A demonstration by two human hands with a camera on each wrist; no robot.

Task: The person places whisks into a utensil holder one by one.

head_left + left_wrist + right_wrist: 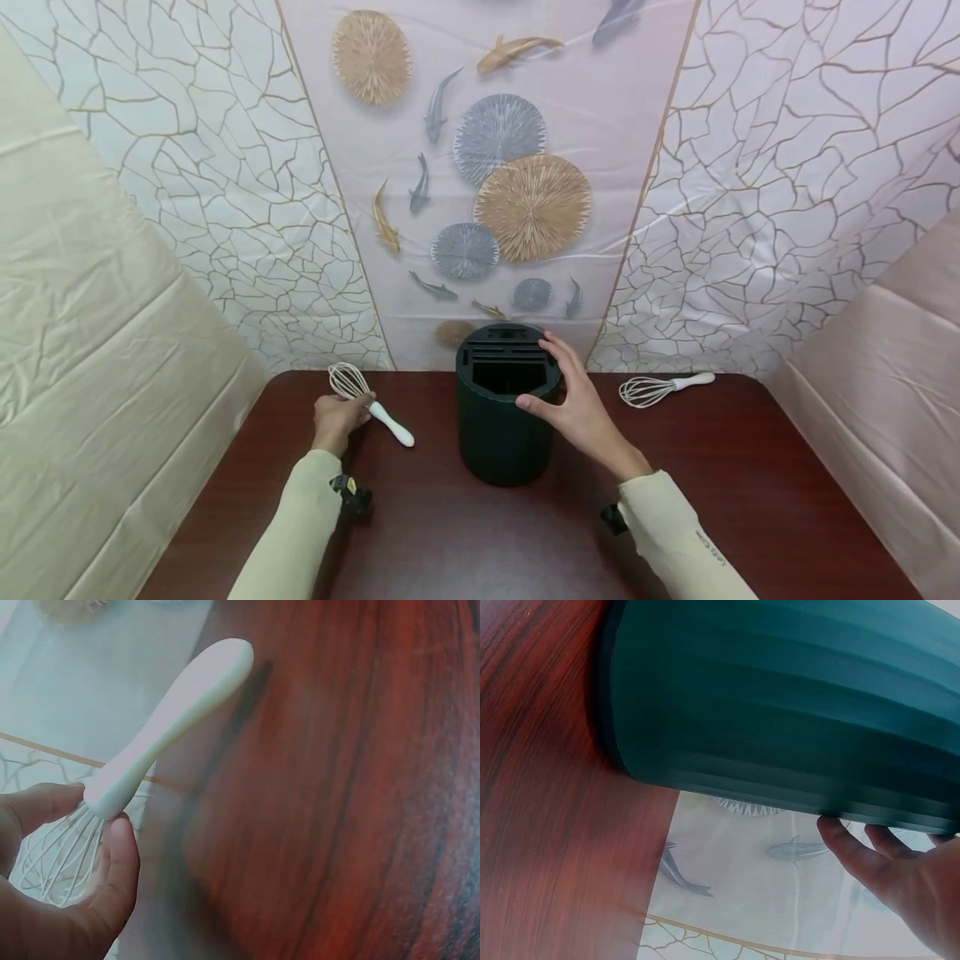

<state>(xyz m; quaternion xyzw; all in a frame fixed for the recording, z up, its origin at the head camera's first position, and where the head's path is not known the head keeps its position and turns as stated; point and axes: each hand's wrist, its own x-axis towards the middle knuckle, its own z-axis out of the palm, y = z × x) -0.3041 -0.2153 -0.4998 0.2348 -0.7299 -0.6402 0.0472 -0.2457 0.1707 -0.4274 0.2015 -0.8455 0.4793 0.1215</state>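
My left hand (339, 418) pinches a white whisk (392, 423) between thumb and fingers, where the wires meet the handle. In the left wrist view the whisk's smooth handle (180, 712) slants up to the right, its shadow on the table beside it. The wire loops lie behind my fingers. A dark green, ribbed, round utensil holder (504, 442) stands upright at the table's back middle, with a black slotted top. My right hand (581, 408) holds it at the upper right, thumb on the front rim and fingers toward the back. Fingertips (832, 829) meet its side in the right wrist view.
A second white whisk (660, 387) lies at the back right of the dark red wooden table (465, 542). Patterned cloth (525, 292) hangs behind the back edge. Beige cloth walls (135, 350) stand on both sides.
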